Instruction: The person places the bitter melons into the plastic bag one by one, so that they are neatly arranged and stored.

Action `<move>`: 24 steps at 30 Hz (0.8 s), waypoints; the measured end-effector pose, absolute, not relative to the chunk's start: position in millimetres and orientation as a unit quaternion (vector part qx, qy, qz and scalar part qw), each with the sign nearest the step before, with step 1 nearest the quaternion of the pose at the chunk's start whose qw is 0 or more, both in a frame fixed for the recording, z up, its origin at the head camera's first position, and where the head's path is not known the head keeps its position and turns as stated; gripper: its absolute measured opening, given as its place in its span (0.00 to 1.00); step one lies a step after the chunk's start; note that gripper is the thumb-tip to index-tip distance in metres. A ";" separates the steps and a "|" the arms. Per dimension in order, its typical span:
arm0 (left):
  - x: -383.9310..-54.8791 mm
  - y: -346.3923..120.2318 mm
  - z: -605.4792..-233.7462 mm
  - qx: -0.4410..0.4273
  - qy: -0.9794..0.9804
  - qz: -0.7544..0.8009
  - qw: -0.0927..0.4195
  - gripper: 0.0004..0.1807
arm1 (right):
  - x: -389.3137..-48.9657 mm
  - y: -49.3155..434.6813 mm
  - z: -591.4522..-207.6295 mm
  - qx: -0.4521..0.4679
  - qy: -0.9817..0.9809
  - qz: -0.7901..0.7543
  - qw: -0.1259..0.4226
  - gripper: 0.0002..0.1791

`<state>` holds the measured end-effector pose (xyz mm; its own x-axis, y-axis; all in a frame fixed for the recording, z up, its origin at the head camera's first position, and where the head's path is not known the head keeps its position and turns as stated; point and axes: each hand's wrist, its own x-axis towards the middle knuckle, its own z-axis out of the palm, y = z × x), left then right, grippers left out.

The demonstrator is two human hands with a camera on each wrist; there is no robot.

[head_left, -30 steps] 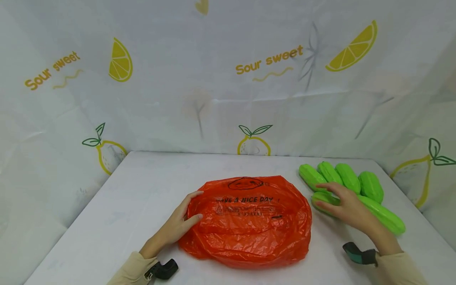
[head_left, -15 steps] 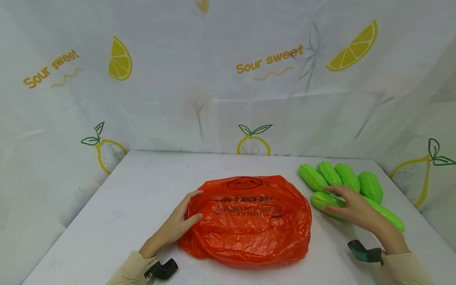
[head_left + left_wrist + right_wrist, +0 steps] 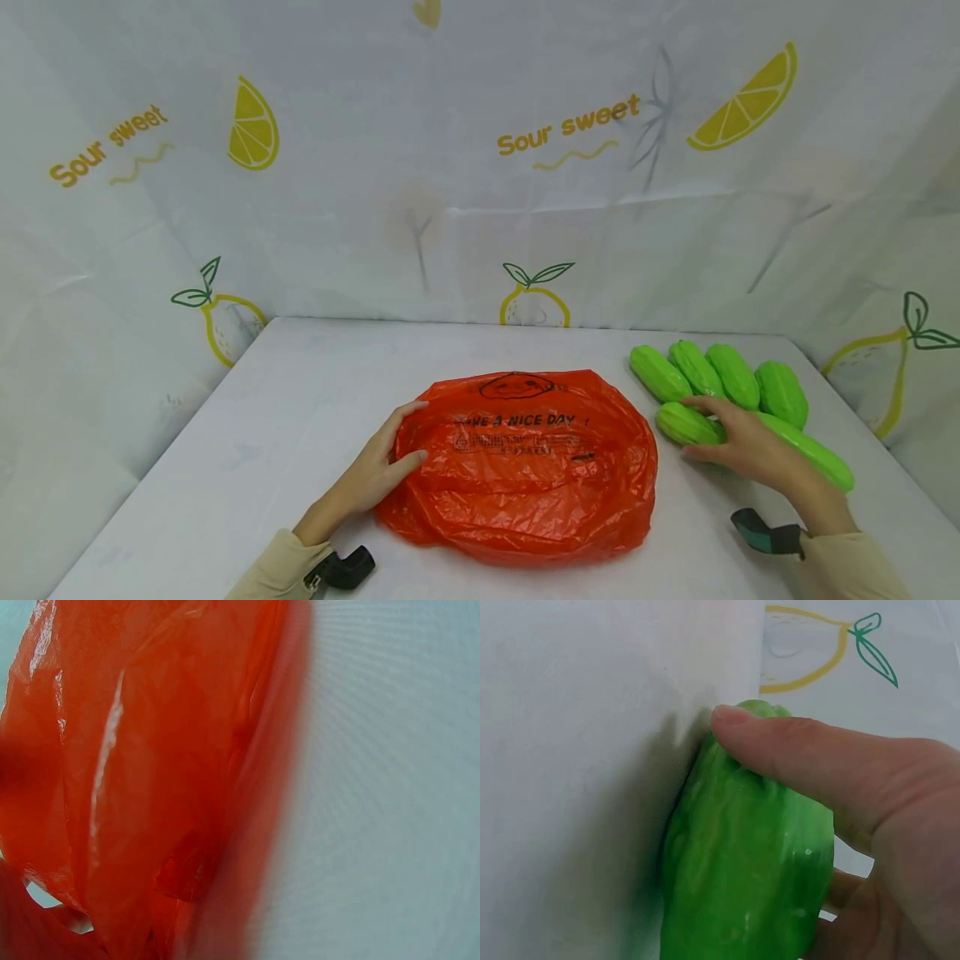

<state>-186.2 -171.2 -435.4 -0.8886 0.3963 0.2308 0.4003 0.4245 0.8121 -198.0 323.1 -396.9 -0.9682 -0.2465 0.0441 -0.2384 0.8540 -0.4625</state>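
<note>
Printed cloth behind, lemons and lettering; pale surface in front. Right hand straddles one green vegetable: thumb along its near side, fingers bent over to the far side, narrowed to about its girth; the blunt end pokes out past the thumb tip. How firm the squeeze, cannot tell. Red bag lies left of these fingers, well within the space between the hands; left hand rests on the bag's left edge, thumb and visible finger spread wide, the remaining fingers largely hidden. For a good hold, I'd keep thumb and fingers opposed, pads low on the flanks, since the rounded skin looks apt to roll or slip. Likely hazard: knuckles nudging the row of four vegetables just beyond the fingertips, or the other vegetable beside the back of the hand. Left fingers best kept light; thin plastic probably shifts and crumples readily. Against half a second ago: right thumb then crossed over the vegetable's face in the head view, now sits lower at its near edge. Bag and left hand look unchanged.
</note>
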 end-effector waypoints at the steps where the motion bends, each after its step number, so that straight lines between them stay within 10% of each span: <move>1: -186.3 -171.2 -435.6 -0.235 -0.843 -0.483 0.001 0.32 | -198.2 322.8 -396.9 -0.121 0.964 -0.238 0.012 0.42; 24: -186.3 -171.6 -434.9 -0.235 -0.848 -0.474 0.012 0.32 | -194.0 317.9 -388.9 -0.114 0.965 -0.237 0.001 0.42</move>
